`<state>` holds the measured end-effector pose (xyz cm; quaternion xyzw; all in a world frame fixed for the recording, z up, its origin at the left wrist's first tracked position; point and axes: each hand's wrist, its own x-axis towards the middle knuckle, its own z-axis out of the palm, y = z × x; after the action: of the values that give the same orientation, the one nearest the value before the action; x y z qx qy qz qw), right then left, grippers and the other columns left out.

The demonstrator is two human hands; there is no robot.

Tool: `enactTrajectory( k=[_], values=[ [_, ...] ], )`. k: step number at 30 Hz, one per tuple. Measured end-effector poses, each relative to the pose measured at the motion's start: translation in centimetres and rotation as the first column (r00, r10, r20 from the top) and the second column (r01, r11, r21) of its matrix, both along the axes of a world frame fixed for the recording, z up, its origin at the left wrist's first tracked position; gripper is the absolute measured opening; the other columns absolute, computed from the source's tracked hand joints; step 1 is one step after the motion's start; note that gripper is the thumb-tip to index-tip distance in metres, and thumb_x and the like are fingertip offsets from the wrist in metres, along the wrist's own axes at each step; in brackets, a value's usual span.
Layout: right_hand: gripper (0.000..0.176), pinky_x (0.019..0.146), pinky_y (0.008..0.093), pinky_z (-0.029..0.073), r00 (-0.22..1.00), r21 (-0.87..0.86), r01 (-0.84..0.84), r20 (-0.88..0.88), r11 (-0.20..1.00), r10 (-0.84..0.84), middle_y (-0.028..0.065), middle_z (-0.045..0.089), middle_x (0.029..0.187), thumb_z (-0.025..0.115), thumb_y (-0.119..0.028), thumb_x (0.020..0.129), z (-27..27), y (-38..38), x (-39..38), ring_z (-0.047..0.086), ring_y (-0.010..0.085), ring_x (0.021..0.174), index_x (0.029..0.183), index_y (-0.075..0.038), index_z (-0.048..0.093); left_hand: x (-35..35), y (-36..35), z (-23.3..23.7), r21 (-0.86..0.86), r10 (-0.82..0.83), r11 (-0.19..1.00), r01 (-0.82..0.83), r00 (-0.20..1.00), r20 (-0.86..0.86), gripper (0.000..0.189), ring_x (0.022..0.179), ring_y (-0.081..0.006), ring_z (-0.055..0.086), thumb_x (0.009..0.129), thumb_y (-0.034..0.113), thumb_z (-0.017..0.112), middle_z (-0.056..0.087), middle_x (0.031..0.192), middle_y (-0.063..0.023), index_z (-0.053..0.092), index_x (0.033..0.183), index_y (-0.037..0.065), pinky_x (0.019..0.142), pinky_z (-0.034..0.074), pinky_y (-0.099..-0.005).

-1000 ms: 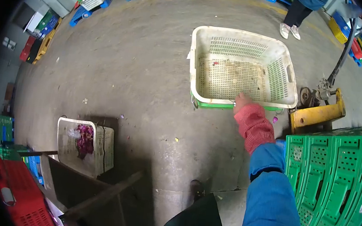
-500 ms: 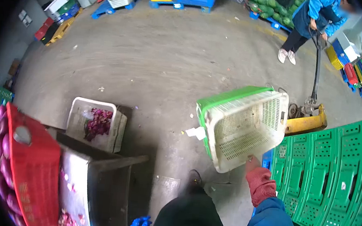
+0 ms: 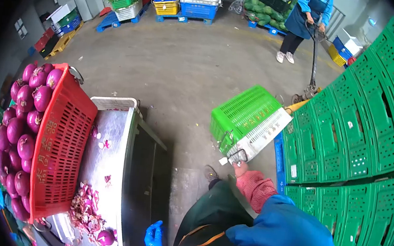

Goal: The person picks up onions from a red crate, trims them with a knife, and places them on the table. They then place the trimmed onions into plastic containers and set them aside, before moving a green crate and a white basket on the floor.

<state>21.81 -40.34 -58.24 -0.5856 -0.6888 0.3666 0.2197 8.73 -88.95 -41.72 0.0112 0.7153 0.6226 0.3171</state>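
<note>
My right hand (image 3: 239, 169), bare, is closed on the near end of a white crate (image 3: 266, 134), by its wire handle. A green crate (image 3: 248, 112) is nested with the white one, and both are tilted on their side near the floor. My left hand (image 3: 154, 236), in a blue glove, hangs low beside the metal table (image 3: 110, 133) with its fingers partly spread and nothing in it. On the table stands a red crate (image 3: 64, 143) full of red onions (image 3: 21, 130). Onion skins (image 3: 87, 207) and one loose onion (image 3: 106, 237) lie next to it.
Stacked green crates (image 3: 359, 110) rise at the right on a blue pallet (image 3: 278, 164). A person (image 3: 308, 15) in a blue apron holds a pallet jack (image 3: 314, 63) at the back right. Crate stacks (image 3: 199, 0) stand at the back. A white bin (image 3: 130, 102) is behind the table.
The white and green crates have turned over, so their outer sides now show, and my right hand has moved left and nearer. The view has shifted, showing more of the onions.
</note>
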Motion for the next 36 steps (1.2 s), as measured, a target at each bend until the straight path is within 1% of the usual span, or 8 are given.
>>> enactTrajectory(
  k=[1,9,12,15,20,29,34,36],
  values=[
    [0.029,0.061,0.0396,0.05,0.998,-0.018,0.065,-0.02,0.998,-0.065,0.016,0.066,0.07,0.073,-0.025,0.077,-1.2,-0.3,0.8,0.064,0.0235,0.061,0.087,0.002,0.067,1.0,1.2,1.0,-0.066,-0.063,0.997,0.052,0.981,-0.182,0.018,0.096,-0.0196,0.065,0.099,0.012,0.056,0.065,0.12,-0.0116,0.06,0.114,0.003,0.086,0.052,-0.0332],
    [0.038,0.063,0.0467,0.051,0.775,0.038,0.367,0.541,0.93,-0.328,0.0199,0.068,0.077,0.065,-0.037,0.085,-8.7,6.2,9.7,0.064,0.033,0.063,0.097,-0.001,0.066,-5.1,12.9,-2.4,0.029,-0.307,0.95,0.311,0.947,-0.095,0.022,0.109,-0.0255,0.063,0.096,0.005,0.056,0.064,0.119,-0.0172,0.059,0.116,0.0,0.095,0.051,-0.0392],
    [0.04,0.062,0.0428,0.052,0.816,-0.038,0.408,0.463,0.912,-0.346,0.0186,0.067,0.079,0.065,-0.037,0.087,-11.8,11.4,12.1,0.064,0.0279,0.063,0.103,-0.001,0.065,-10.3,23.5,-7.4,-0.169,-0.67,0.732,0.66,0.651,-0.357,0.042,0.127,-0.0289,0.052,0.093,0.005,0.058,0.055,0.134,-0.0193,0.048,0.133,-0.001,0.112,0.035,-0.0411],
    [0.039,0.061,0.0361,0.052,0.916,-0.391,0.352,-0.043,0.851,-0.399,0.0135,0.065,0.076,0.065,-0.037,0.09,-13.0,17.3,11.4,0.063,0.0211,0.062,0.101,0.001,0.064,-14.3,37.2,-13.1,-0.279,-0.761,0.642,0.714,0.547,-0.35,0.072,0.138,-0.0325,0.039,0.087,0.008,0.066,0.041,0.146,-0.0232,0.028,0.148,-0.002,0.116,0.027,-0.039],
    [0.039,0.055,0.0317,0.05,0.899,-0.494,0.275,-0.171,0.825,-0.403,0.0079,0.062,0.072,0.064,-0.036,0.092,-13.8,22.3,8.6,0.06,0.0174,0.06,0.102,0.002,0.063,-20.3,57.0,-26.3,-0.508,-0.794,0.6,0.618,0.383,-0.471,0.095,0.142,-0.0367,0.029,0.081,0.025,0.075,0.029,0.153,-0.0258,0.018,0.15,-0.005,0.118,0.023,-0.0401],
    [0.029,0.061,0.0285,0.047,0.816,-0.551,0.382,-0.175,0.742,-0.551,0.0044,0.065,0.084,0.066,-0.025,0.09,-12.6,23.4,5.7,0.059,0.0132,0.07,0.1,0.002,0.064,-25.3,69.4,-42.2,-0.399,-0.59,0.79,0.466,0.755,-0.285,0.091,0.128,-0.0331,0.047,0.078,0.024,0.079,0.044,0.139,-0.0263,0.028,0.146,-0.007,0.11,0.036,-0.0415],
    [0.027,0.062,0.0296,0.05,0.854,-0.489,0.315,-0.229,0.814,-0.468,0.0049,0.066,0.084,0.066,-0.02,0.089,-3.3,25.6,2.0,0.062,0.0137,0.071,0.104,0.002,0.064,-24.1,66.9,-42.2,-0.29,-0.538,0.828,0.48,0.825,-0.171,0.089,0.111,-0.0288,0.06,0.075,0.026,0.082,0.058,0.123,-0.0228,0.035,0.142,-0.008,0.097,0.049,-0.0389],
    [0.029,0.057,0.03,0.05,0.924,-0.461,0.266,-0.13,0.847,-0.361,0.007,0.067,0.081,0.066,-0.019,0.09,1.6,27.5,0.0,0.064,0.0154,0.065,0.106,0.004,0.062,-20.6,62.5,-50.1,-0.206,-0.391,0.914,0.351,0.897,-0.205,0.089,0.109,-0.0286,0.062,0.075,0.024,0.082,0.062,0.118,-0.0235,0.032,0.141,-0.009,0.092,0.051,-0.0397]
  ],
)
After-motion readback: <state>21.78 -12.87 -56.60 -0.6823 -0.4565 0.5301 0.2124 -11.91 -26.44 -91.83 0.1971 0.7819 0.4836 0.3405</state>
